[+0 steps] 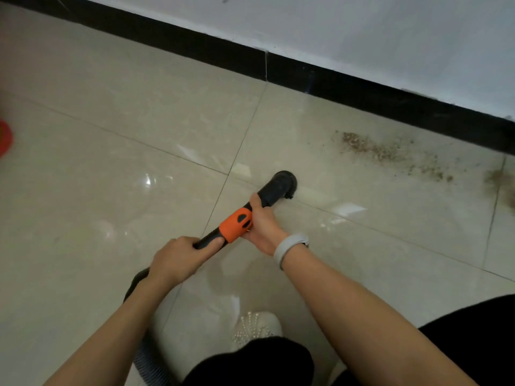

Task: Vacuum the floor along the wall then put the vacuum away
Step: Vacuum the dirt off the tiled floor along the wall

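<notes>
Gripping vacuum wand: my left hand rear, right hand forward; debris lies ahead-right of nozzle, along the baseboard.

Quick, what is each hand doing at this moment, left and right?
Left hand: grips the black vacuum tube below the orange collar.
Right hand: fingers curled around the tube beside the collar.

Soft daylight, glare on tiles, edges blurred.
</notes>
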Motion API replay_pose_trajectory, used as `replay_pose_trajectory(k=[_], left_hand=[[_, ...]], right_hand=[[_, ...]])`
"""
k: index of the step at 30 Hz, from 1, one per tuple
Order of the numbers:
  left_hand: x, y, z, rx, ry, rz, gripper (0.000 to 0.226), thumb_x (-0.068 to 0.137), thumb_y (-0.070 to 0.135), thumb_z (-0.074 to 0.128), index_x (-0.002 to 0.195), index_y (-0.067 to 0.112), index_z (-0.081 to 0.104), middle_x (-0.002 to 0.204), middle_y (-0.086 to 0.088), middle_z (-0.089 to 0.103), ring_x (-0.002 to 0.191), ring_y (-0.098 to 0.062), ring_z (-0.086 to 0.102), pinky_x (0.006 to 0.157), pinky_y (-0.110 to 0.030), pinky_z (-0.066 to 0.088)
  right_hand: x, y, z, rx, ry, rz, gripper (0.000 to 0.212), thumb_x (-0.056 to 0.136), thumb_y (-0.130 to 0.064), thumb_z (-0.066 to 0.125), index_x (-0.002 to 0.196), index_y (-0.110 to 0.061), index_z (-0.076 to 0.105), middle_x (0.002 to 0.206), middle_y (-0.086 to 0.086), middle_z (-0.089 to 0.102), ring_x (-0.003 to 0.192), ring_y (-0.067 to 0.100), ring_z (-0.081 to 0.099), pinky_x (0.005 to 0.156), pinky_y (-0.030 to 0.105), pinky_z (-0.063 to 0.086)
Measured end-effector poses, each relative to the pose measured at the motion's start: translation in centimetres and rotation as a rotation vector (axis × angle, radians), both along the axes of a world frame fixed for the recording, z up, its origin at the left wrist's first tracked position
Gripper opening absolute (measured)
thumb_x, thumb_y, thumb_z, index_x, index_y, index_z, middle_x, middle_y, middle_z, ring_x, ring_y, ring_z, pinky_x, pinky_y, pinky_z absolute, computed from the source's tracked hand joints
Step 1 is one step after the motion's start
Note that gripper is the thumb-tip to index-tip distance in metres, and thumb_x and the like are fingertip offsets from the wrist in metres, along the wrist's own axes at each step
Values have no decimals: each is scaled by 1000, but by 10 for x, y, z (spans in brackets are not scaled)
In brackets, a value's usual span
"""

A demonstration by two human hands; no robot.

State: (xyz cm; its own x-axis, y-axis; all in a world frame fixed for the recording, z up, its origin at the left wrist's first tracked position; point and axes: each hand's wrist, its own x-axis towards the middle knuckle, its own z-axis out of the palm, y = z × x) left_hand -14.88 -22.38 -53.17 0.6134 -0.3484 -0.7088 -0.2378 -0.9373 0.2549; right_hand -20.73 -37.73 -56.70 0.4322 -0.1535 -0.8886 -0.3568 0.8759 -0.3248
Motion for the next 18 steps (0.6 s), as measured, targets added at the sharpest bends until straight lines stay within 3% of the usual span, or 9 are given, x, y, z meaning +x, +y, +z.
replay_pose_trajectory(k=[2,5,9,11,14,18], left_hand=[[-2,-47,-8,-62,6,-82,65,72,81,40,63,18,56,58,2,62,60,-19,62,60,-28,42],[-20,-111,-11,-169,41,-264,57,81,75,37,76,21,58,74,-1,67,72,-22,65,66,-29,46],[-41,-144,-19,-244,227,-494,48,89,64,38,101,19,52,95,-6,68,84,-25,65,79,-35,50],[-40,-141,-24,-251,207,-501,47,90,62,38,101,18,50,93,-5,67,83,-25,64,75,-34,49],[-29,-125,-30,-262,12,-462,44,91,60,36,99,19,47,83,0,60,78,-24,58,64,-31,39],[-9,-102,-37,-297,-111,-304,36,92,57,37,93,21,43,69,6,51,68,-21,52,61,-31,36]], right_hand=[[-9,-42,-3,-100,51,-104,46,101,-38,37,132,-4,38,96,10,55,93,28,56,88,49,47],[-34,-105,3,-209,119,-248,39,101,-38,36,125,-9,42,95,12,54,83,27,55,79,48,46],[-68,-146,6,-250,181,-393,34,101,-36,38,98,-3,44,74,13,50,65,24,51,78,45,48],[-64,-145,-2,-279,211,-401,35,101,-37,40,95,-3,44,73,13,50,64,24,51,73,44,49],[-35,-130,-10,-311,219,-367,40,99,-41,43,103,-2,46,73,11,52,64,24,53,75,44,51],[13,-108,-6,-271,124,-270,28,96,-35,51,88,-9,43,67,9,47,41,19,54,54,37,51]])
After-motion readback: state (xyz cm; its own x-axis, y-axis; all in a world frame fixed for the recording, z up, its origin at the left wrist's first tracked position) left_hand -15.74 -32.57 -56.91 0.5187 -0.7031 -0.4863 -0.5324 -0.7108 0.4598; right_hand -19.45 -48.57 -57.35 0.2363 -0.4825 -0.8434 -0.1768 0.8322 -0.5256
